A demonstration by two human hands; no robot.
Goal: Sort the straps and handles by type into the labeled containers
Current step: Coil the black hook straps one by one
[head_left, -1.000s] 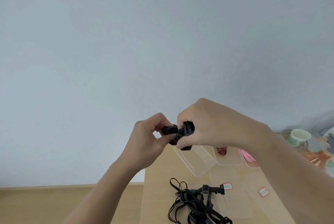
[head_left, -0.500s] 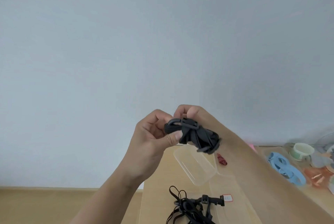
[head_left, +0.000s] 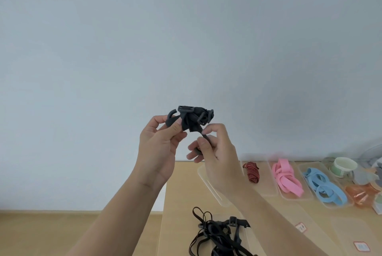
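Head view: my left hand (head_left: pixel 159 146) pinches bunched black strap (head_left: pixel 191 119); right hand (head_left: pixel 215 148) pinches its tail; empty container (head_left: pixel 208 181) lies below-right, right hand nearer.

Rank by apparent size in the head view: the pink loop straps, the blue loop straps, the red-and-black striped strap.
1. Blue loop straps and pink loop straps: bundles look about alike, so no ranking between them.
2. Red-and-black striped strap: clearly smallest.

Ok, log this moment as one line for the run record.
left hand: holds black buckle strap raised | right hand: pinches its loose end | black strap pile: on table
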